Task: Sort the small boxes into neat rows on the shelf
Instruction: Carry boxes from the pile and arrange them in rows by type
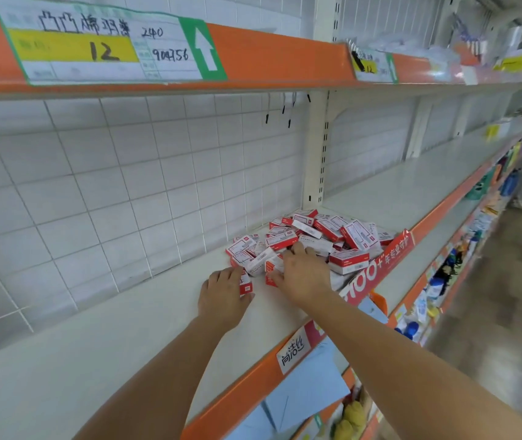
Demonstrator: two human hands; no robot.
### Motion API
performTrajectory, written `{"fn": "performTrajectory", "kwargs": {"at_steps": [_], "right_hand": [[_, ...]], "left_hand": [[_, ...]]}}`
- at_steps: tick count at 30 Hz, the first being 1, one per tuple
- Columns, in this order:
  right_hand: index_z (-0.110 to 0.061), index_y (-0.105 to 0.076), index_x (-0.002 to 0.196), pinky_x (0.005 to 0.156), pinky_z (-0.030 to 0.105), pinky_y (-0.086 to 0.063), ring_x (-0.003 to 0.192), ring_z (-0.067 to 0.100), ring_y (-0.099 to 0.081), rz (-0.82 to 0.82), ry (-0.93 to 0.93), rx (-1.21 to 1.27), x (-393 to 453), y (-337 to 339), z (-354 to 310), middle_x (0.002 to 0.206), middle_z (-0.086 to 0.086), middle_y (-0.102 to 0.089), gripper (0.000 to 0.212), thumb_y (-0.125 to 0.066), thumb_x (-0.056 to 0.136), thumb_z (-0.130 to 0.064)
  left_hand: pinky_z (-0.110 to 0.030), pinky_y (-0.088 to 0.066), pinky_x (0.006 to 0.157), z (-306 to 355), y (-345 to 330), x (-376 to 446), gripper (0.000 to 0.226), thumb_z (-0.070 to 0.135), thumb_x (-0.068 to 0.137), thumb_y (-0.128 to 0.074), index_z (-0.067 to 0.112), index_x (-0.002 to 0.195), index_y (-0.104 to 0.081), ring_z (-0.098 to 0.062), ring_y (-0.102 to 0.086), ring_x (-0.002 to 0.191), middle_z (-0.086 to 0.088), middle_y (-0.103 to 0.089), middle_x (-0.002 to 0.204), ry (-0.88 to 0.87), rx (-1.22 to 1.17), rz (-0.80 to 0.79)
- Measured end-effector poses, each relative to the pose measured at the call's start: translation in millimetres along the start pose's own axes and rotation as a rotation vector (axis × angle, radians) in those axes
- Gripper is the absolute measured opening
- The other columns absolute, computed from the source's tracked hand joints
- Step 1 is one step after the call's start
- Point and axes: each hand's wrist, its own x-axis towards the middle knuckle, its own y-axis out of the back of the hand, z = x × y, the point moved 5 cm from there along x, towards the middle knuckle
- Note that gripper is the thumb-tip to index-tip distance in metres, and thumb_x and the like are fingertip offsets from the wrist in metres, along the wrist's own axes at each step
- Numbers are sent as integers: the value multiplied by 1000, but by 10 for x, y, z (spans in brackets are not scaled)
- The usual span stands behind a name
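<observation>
On the shelf [145,315], a jumbled pile of small boxes [310,242] is being sorted.
One box [245,285] is held in the left hand [221,296] grip; the right hand [304,277] lies flat-fingered; edges should be squared first.

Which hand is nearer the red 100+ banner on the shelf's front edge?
Right. The right hand rests on the near edge of the box pile, just left of the red banner. The left hand holds a small box farther left.

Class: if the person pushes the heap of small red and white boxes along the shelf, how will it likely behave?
The heap of boxes lies loose and crisscrossed, so it would probably scatter. Each box looks like light cardboard, likely sliding easily on the smooth shelf.
</observation>
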Motion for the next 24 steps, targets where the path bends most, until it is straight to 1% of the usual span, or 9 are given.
{"fn": "performTrajectory", "kwargs": {"at_steps": [5,10,13,17,22,24], "right_hand": [[-12,-58,114,72,33,-40,106,25,-51,-3,-13,-87,93,-62,-65,113,6,-59,50,-45,92,-55],[-11,-56,115,81,35,-42,107,25,-52,-18,-31,-150,126,-69,-84,111,6,-61,47,-49,92,-51],[-11,-56,115,82,34,-40,107,24,-52,-38,-42,-161,133,-41,-109,110,6,-61,44,-50,92,-48],[-13,-52,121,90,37,-38,112,24,-50,-58,-51,-114,125,-12,-98,116,6,-60,47,-50,91,-50],[-13,-43,131,99,41,-33,122,26,-44,-28,16,-85,27,-9,-161,128,7,-55,56,-47,91,-52],[-12,-38,135,98,39,-37,122,26,-45,-49,61,-1,-37,-26,-240,132,8,-51,57,-47,92,-48]], "left_hand": [[-33,-31,105,-8,-31,92,54,41,95,-47,20,143,-33,-21,-38,129,-1,-43,142,-5,-51,21],[-32,-39,98,-8,-47,105,49,34,95,-51,19,139,-35,-21,-41,122,-2,-48,135,14,-167,32],[-33,-43,94,-20,-22,72,49,33,94,-54,20,138,-36,-21,-42,120,-2,-49,132,27,-205,33],[-33,-43,89,-58,38,-11,48,34,93,-55,22,136,-37,-20,-43,118,-1,-51,129,50,-188,15],[-33,-45,83,-185,134,-238,38,32,93,-55,23,128,-41,-18,-43,113,2,-52,121,124,-187,34],[-33,-45,80,-227,189,-330,35,31,93,-55,23,125,-42,-18,-43,111,1,-52,118,162,-185,49]]}}
